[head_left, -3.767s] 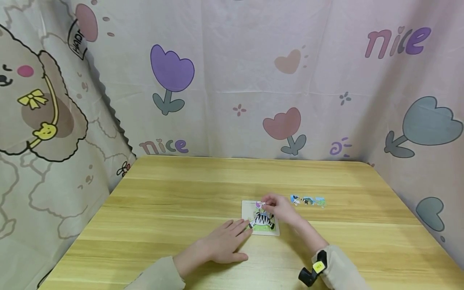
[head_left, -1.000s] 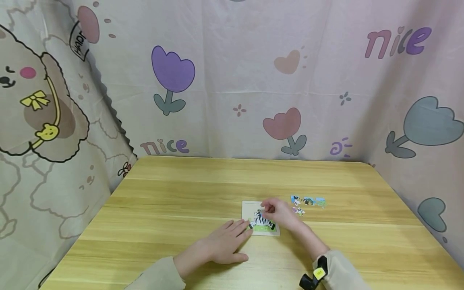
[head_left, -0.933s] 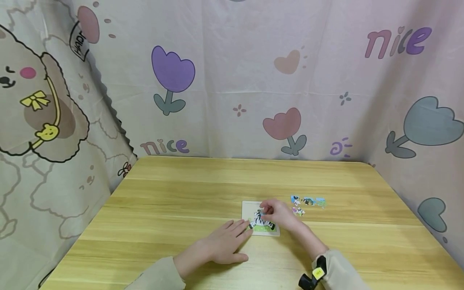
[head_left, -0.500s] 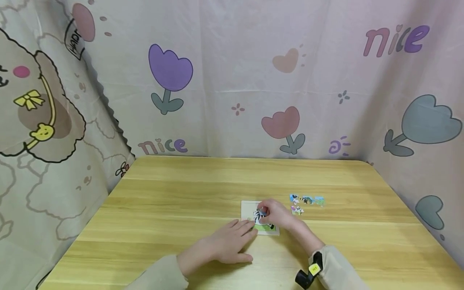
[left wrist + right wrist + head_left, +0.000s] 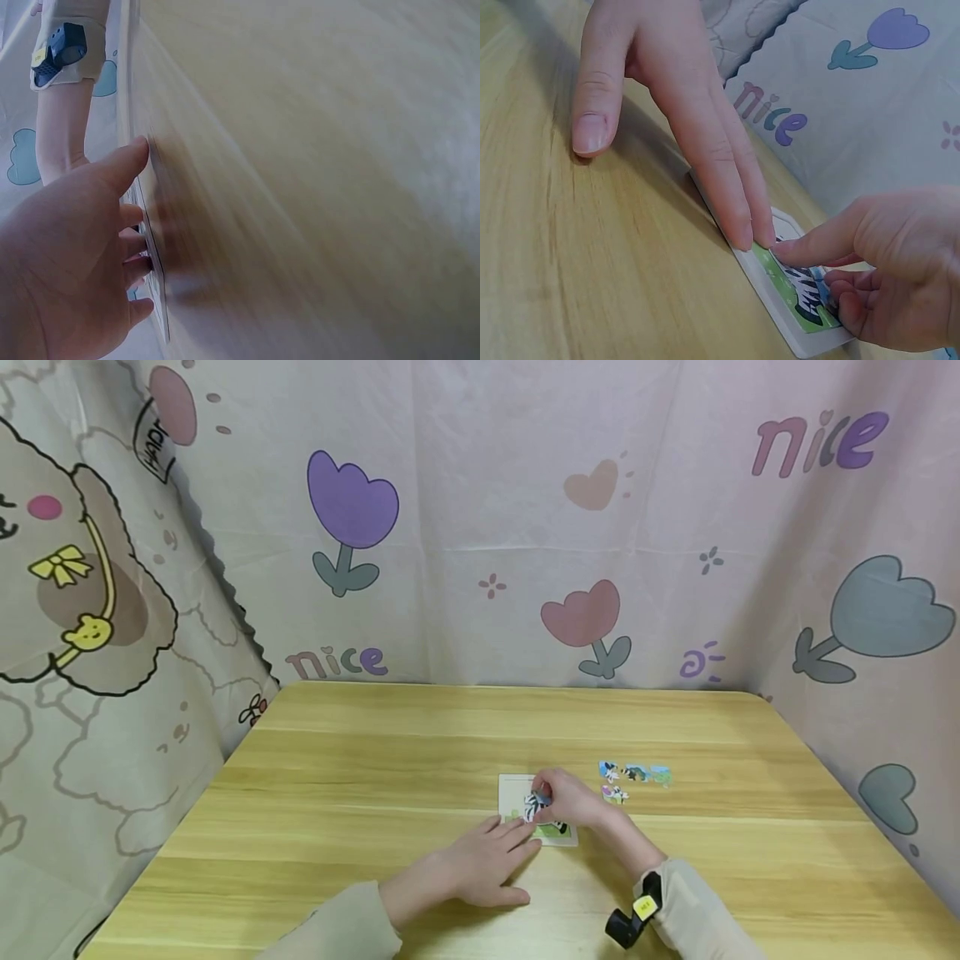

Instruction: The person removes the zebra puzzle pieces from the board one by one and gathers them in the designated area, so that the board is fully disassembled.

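A small puzzle board (image 5: 513, 788) with a pale frame and a green strip lies flat on the table. On it, a black-and-white zebra puzzle piece (image 5: 533, 807) is pinched between the thumb and curled fingers of my right hand (image 5: 572, 799). Seen from the right wrist, this zebra piece (image 5: 802, 289) is partly covered by those fingers. My left hand (image 5: 487, 865) has its fingers stretched out, their tips on the board's near left part. The left wrist view shows the left palm (image 5: 64, 262) and the board (image 5: 156, 279) edge-on.
Several loose puzzle pieces lie right of the board: a row with a blue-and-white piece (image 5: 608, 771), a dark piece (image 5: 636, 773) and a green one (image 5: 662, 775), and a pink-and-white piece (image 5: 615, 794) below. A patterned curtain (image 5: 480, 527) hangs behind the wooden table (image 5: 375, 743).
The pink-and-white piece went from the board to beside the loose pieces. My right hand has since taken hold of the zebra piece, which has shifted slightly left. My left hand slid a little right.
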A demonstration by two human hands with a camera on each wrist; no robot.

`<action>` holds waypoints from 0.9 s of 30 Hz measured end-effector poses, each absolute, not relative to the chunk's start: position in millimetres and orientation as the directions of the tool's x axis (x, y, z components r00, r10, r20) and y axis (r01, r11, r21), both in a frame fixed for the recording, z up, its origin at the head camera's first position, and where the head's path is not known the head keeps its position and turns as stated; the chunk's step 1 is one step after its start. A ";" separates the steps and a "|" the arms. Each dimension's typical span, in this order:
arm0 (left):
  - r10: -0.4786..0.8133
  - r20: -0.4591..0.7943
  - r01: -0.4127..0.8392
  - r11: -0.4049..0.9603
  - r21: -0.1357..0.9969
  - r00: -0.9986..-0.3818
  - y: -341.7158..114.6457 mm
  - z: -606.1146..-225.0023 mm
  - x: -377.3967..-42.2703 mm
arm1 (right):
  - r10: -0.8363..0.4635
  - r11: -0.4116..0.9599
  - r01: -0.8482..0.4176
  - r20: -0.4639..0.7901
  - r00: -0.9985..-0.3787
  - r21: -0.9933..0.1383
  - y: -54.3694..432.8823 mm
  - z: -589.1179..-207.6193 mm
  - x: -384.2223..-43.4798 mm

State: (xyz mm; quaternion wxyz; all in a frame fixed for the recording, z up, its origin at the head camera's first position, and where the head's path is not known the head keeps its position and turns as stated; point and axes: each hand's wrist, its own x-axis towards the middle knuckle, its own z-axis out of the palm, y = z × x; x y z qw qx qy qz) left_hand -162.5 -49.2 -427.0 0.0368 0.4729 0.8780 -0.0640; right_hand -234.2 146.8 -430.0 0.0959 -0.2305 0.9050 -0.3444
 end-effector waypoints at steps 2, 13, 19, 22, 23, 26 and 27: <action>0.824 -0.127 0.834 0.545 -0.084 -0.552 -49.0 -426.7 -163.2 | -0.482 0.650 -0.343 -0.019 -0.876 -0.679 146.8 -430.2 -234.3; 0.828 -0.117 0.836 0.540 -0.093 -0.548 -48.6 -426.0 -163.7 | -0.429 0.508 -0.265 0.026 -0.903 -0.820 154.4 -435.4 -234.9; 0.831 -0.114 0.839 0.537 -0.089 -0.544 -48.7 -426.2 -163.6 | -0.385 0.429 -0.217 0.040 -0.922 -0.877 163.5 -435.8 -233.6; 0.834 -0.112 0.842 0.534 -0.081 -0.540 -48.8 -425.3 -163.2 | -0.371 0.418 -0.218 0.053 -0.927 -0.882 170.2 -434.8 -233.8; 0.835 -0.114 0.842 0.534 -0.075 -0.539 -48.9 -425.0 -163.1 | -0.368 0.412 -0.217 0.056 -0.928 -0.885 173.0 -434.5 -233.7; 0.836 -0.110 0.843 0.534 -0.061 -0.537 -49.4 -425.0 -162.6 | -0.345 0.416 -0.219 0.069 -0.936 -0.883 184.2 -434.4 -234.4; 0.836 -0.111 0.843 0.535 -0.057 -0.538 -49.6 -425.2 -162.6 | -0.341 0.410 -0.215 0.069 -0.937 -0.887 188.9 -434.7 -234.7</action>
